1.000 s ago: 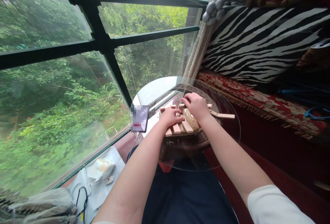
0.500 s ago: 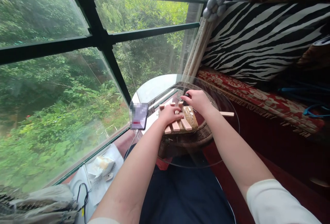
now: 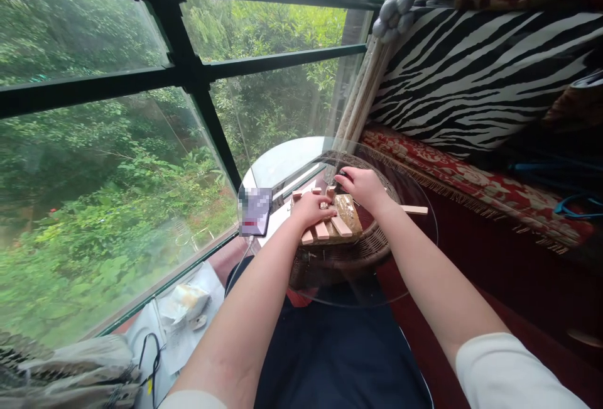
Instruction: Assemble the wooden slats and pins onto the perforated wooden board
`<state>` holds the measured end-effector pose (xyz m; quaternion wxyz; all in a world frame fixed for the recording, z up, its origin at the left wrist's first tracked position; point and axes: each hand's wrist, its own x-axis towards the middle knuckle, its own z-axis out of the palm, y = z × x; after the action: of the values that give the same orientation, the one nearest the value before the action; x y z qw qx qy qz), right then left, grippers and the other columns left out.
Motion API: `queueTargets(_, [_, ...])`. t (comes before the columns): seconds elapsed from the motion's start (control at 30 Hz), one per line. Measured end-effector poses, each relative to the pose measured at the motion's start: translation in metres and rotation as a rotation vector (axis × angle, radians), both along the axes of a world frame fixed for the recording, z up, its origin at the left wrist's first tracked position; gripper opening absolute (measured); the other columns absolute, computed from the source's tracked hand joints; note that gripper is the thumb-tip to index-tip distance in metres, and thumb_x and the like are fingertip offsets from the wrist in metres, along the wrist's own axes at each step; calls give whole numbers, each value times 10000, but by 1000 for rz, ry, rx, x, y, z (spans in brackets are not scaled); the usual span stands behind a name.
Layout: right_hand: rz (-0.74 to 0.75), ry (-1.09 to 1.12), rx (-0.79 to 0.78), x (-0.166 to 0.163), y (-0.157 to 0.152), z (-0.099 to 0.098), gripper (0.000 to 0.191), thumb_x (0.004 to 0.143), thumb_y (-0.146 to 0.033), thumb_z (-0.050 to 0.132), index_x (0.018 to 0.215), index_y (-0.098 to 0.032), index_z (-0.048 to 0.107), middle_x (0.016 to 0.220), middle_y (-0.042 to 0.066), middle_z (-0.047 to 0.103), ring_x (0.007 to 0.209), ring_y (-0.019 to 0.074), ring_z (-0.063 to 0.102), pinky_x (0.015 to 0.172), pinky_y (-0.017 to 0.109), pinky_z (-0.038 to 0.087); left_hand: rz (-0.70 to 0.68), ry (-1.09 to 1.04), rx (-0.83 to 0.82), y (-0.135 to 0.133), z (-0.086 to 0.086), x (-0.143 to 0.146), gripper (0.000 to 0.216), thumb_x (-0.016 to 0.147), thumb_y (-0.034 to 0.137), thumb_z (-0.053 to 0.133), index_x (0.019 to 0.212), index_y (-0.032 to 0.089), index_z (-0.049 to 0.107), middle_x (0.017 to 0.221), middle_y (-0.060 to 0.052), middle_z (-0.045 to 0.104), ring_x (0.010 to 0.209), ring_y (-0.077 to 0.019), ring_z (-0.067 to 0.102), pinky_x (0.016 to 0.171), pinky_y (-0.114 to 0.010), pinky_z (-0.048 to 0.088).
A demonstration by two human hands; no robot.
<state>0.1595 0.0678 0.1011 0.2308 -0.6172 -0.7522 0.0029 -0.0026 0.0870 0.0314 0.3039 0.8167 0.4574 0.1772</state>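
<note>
A brown slab with a glossy, uneven surface (image 3: 347, 207) lies on the round glass table. Several pale wooden strips (image 3: 342, 227) lie across it side by side, their ends reaching past its edges. My left hand (image 3: 308, 209) rests over the strips, its thumb and fingers closed about the rightmost one; something small and shiny shows between them. Just beyond the slab's far right corner, my right hand (image 3: 365, 188) is pinched around a small dark thing (image 3: 343, 173), mostly hidden by the fingers. Another wooden strip (image 3: 414, 210) lies apart, near the table's right edge.
A phone (image 3: 257, 211) with a cable lies at the left of the glass table (image 3: 409, 293), above a wicker base (image 3: 377, 242). Green window frames (image 3: 186, 76) run along the left. Plastic bags (image 3: 188, 302) lie below, and a red patterned cloth (image 3: 471, 176) stretches at right.
My right hand has shifted slightly to the right, still pinched. My left hand keeps its place on the wooden strips. The whole view has moved a little.
</note>
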Motion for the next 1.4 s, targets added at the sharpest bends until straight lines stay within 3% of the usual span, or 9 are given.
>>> queueTargets(0.1, [-117,-36,34,-3,9,1,345,837,-455,509,743,-178,693,660,66,678,662,201,615,619,280,402,9,3,-4,-1,1,0,441,669,519,686,1015,246,709,924,-51,660,821,-197,603,731,-281,458])
queueTargets(0.3, [59,43,21,-3,4,3,351,862,-280,498,1180,-198,621,1026,77,701,900,202,637,797,286,452,-2,-6,0,1,0,0,440,677,511,685,1023,240,710,901,-55,667,815,-199,605,751,-288,458])
queueTargets(0.4, [128,56,-32,3,-5,9,329,893,-250,441,1159,-200,628,1039,63,698,933,190,635,822,275,452,-14,-21,1,3,-2,0,448,670,512,694,1018,231,714,914,-63,675,828,-209,608,759,-298,460])
queueTargets(0.53, [-4,0,-46,3,-6,15,253,877,-323,491,964,-173,675,872,76,709,797,198,632,728,281,440,-1,-34,-1,2,-3,0,422,674,476,703,1012,224,716,877,-61,679,830,-216,606,748,-304,458])
queueTargets(0.73, [-224,-57,-24,-8,-3,13,349,834,-484,518,822,-165,660,776,96,678,753,217,601,657,291,407,8,-34,16,1,-2,0,408,671,454,709,1005,220,718,946,-63,665,850,-211,595,757,-297,453])
queueTargets(0.87, [-89,-28,-1,-8,-8,8,276,862,-391,497,880,-179,674,910,93,680,839,206,603,743,297,427,9,-43,15,1,-3,1,420,671,456,709,1018,220,715,924,-58,666,824,-202,592,750,-294,453])
queueTargets(1.03, [104,79,6,-2,-14,1,333,882,-195,417,1150,-149,610,1139,101,648,1044,201,580,903,305,417,13,-55,4,-1,-2,0,411,676,455,704,1012,220,717,834,-49,666,791,-199,594,713,-288,451])
queueTargets(1.27, [-70,29,-13,-1,-8,4,262,859,-360,516,902,-168,689,823,85,708,793,216,633,757,312,456,11,-59,17,-1,-1,0,405,667,446,713,1002,218,720,842,-48,671,799,-200,601,717,-289,453])
queueTargets(1.4, [-22,75,38,-7,-7,-3,329,884,-336,460,1082,-158,653,1043,115,688,971,238,618,865,348,448,12,-39,18,0,-1,1,409,673,452,706,1009,219,717,841,-49,670,783,-195,600,712,-288,455])
